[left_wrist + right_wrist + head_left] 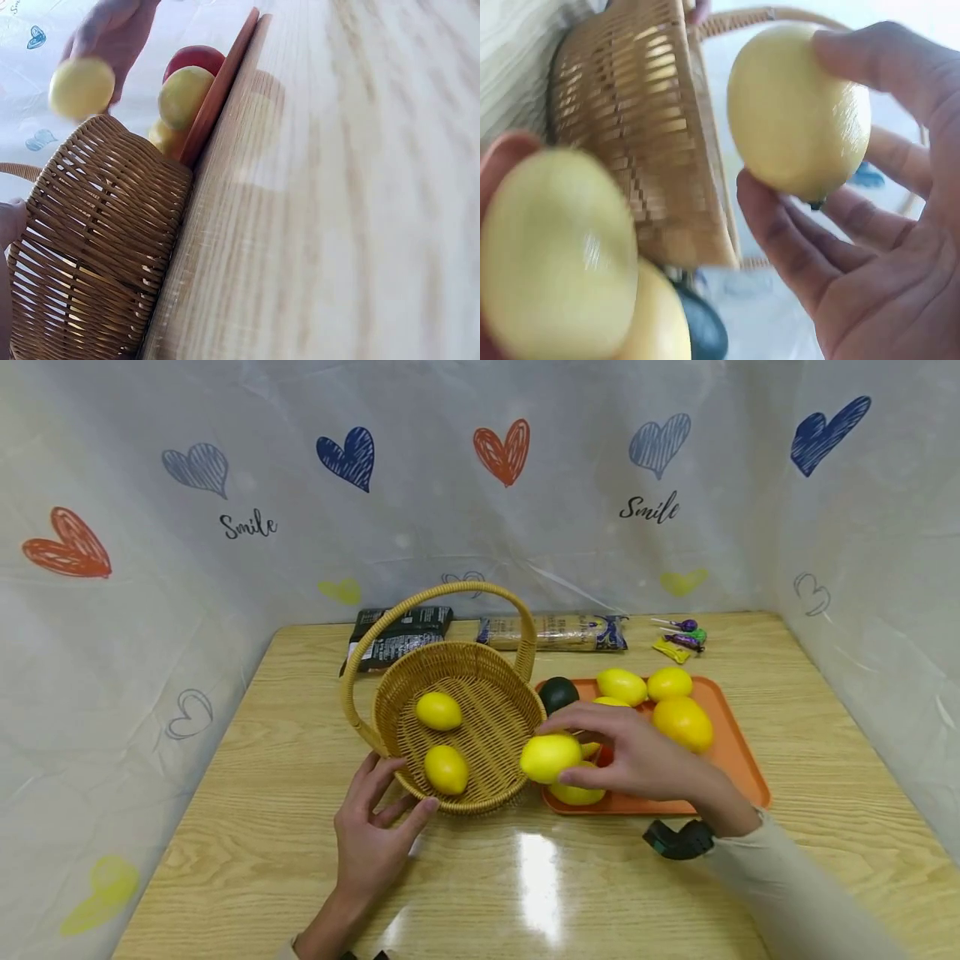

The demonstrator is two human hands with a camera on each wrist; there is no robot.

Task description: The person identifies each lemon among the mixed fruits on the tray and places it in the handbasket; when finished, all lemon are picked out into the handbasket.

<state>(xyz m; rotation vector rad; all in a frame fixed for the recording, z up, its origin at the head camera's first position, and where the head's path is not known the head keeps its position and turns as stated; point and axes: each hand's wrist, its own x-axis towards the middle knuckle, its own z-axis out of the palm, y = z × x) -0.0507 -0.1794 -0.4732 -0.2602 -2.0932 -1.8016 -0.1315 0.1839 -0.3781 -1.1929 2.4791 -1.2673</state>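
Right hand [637, 760] grips a lemon [550, 757] beside the basket [480, 739]; left hand [375, 835], fingers spread, steadies the basket's rim on the table [262, 827].

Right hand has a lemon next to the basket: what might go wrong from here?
1. The lemon is held only by the fingertips of the right hand, level with the basket rim; it might clip the rim and slip.
2. The left hand merely touches the basket, so a bump could shift it toward the two lemons inside.
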